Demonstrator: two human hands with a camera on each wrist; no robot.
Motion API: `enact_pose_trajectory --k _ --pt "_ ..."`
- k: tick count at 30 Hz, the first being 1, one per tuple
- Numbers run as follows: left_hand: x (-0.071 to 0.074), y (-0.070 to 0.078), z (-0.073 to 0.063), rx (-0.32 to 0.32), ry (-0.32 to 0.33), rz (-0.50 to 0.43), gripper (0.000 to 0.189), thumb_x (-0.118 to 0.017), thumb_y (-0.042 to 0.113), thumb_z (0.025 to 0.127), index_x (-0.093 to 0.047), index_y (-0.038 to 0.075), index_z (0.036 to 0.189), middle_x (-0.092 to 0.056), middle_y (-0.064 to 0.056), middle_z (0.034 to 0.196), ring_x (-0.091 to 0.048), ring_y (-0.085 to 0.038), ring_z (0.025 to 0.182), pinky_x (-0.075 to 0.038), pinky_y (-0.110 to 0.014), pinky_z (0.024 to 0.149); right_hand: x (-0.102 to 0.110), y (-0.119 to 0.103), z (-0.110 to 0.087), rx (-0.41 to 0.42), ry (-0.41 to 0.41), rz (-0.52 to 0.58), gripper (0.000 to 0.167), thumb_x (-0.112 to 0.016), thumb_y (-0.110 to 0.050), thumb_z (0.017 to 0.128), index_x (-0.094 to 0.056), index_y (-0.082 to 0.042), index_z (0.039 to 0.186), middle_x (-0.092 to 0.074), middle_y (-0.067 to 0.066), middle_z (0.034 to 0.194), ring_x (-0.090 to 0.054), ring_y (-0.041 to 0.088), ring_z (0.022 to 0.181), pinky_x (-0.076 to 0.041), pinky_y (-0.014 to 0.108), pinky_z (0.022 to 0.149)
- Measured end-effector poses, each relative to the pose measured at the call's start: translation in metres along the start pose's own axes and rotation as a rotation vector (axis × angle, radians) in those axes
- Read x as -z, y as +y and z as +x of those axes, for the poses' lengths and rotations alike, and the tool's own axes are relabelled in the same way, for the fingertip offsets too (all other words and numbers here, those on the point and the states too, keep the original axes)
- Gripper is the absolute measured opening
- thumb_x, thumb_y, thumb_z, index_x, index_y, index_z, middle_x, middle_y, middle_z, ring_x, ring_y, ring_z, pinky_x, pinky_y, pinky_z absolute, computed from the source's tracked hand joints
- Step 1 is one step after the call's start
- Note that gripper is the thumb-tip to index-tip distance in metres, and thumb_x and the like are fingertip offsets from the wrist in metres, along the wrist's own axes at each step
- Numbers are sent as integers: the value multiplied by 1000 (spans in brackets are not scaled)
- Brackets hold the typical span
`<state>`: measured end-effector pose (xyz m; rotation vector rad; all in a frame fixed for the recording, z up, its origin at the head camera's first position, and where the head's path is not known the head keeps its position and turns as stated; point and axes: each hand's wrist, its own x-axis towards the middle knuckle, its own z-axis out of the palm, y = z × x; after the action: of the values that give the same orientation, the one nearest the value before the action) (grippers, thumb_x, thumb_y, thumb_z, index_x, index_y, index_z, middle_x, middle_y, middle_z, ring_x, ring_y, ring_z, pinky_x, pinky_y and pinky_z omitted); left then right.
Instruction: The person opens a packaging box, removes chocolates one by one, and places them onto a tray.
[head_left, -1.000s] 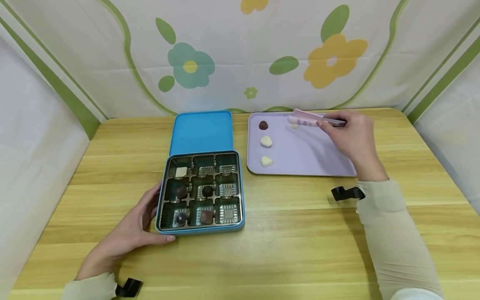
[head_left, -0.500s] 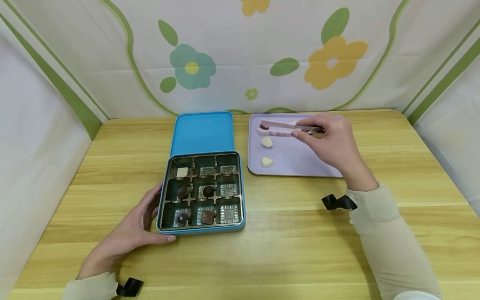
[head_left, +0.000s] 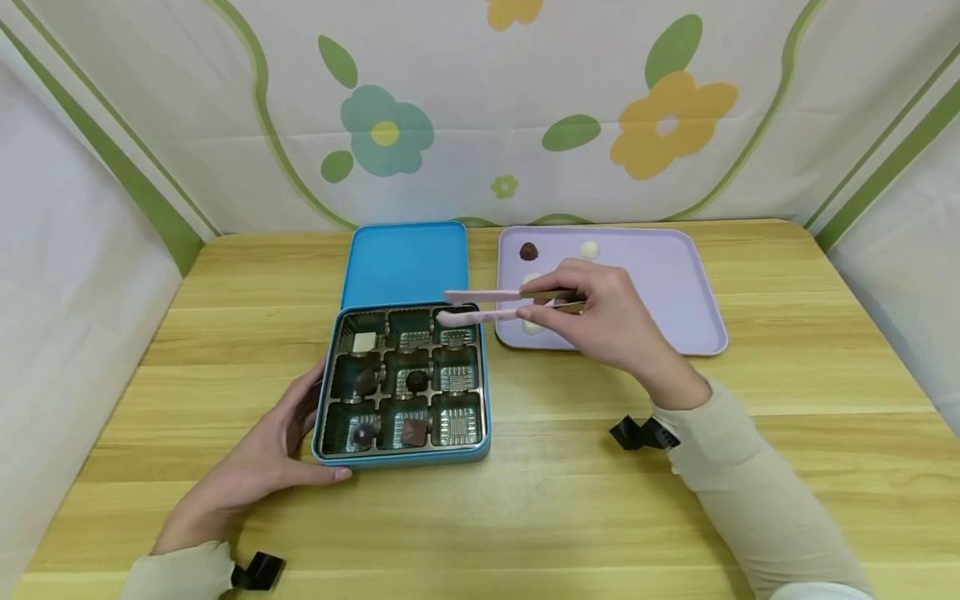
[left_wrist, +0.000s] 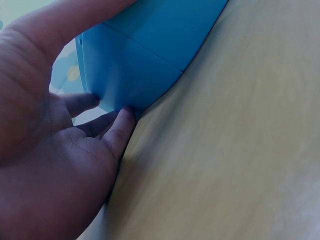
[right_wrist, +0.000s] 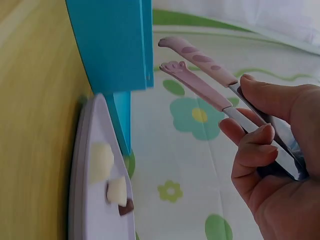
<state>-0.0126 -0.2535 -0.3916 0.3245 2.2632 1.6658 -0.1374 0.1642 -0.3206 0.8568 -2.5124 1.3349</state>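
My left hand [head_left: 258,454] holds the near left corner of a blue tin [head_left: 450,457], fingertips on one side wall and thumb along the front. Inside, a dark divided insert carries a white square chocolate [head_left: 364,342], a brown square chocolate [head_left: 414,432] and several dark ones. My right hand [head_left: 607,321] pinches metal tongs with pink paw-shaped tips [right_wrist: 200,87]. Nothing shows between the tips, which are apart and overlap the tin's far right compartment in the head view. Beneath the right hand lies a lilac tray [head_left: 667,287] with a dark chocolate [head_left: 528,251] and white chocolates [head_left: 588,249], partly hidden.
The tin's blue lid [head_left: 405,262] lies flat behind it, beside the tray. A wooden table [head_left: 570,492] carries everything. Flower-printed cloth [head_left: 480,108] closes off the back, and white cloth stands at both sides.
My right hand has moved left and nearer with the tongs, passing over the dark chocolate, from the tray's far side to the tin. The left hand and tin have stayed in place.
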Motion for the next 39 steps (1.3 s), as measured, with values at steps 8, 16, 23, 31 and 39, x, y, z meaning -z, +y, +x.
enact_pose_trajectory --k 8,16,23,31,39 --pt "-1 -1 1 -4 3 -5 132 -94 -1 79 -9 33 175 -16 -19 178 -43 8 143 -44 -8 110 -20 -17 0 91 -133 92 18 -89 -10 89 -85 -11 107 -74 -3 88 -60 10 74 -53 21 67" --pt "3 -2 1 -20 -12 -4 132 -93 -2 79 -9 32 175 -15 -20 178 -43 9 144 -44 -9 111 -34 -41 11 185 -272 -14 16 -89 -13 88 -85 -7 103 -74 -2 87 -55 7 71 -51 23 62" --pt "-5 -11 -1 -10 -1 -15 132 -94 0 79 -10 32 175 -16 -19 178 -35 12 148 -36 -6 115 -54 -78 34 156 -539 -261 13 -82 -19 96 -84 -8 103 -72 2 94 -60 12 81 -52 24 71" --pt "-4 -8 -2 -15 28 6 133 -95 -1 75 -12 32 174 -19 -19 177 -36 12 147 -34 -4 115 -33 -63 30 159 -399 -99 6 -85 -15 93 -86 -12 97 -76 -3 89 -54 10 70 -44 27 64" --pt "3 -5 -2 -5 10 9 133 -95 -1 77 -11 31 175 -19 -22 176 -43 10 142 -42 -7 111 -50 -68 37 123 -453 -188 16 -86 -19 91 -85 -8 102 -77 3 95 -63 14 80 -50 27 71"
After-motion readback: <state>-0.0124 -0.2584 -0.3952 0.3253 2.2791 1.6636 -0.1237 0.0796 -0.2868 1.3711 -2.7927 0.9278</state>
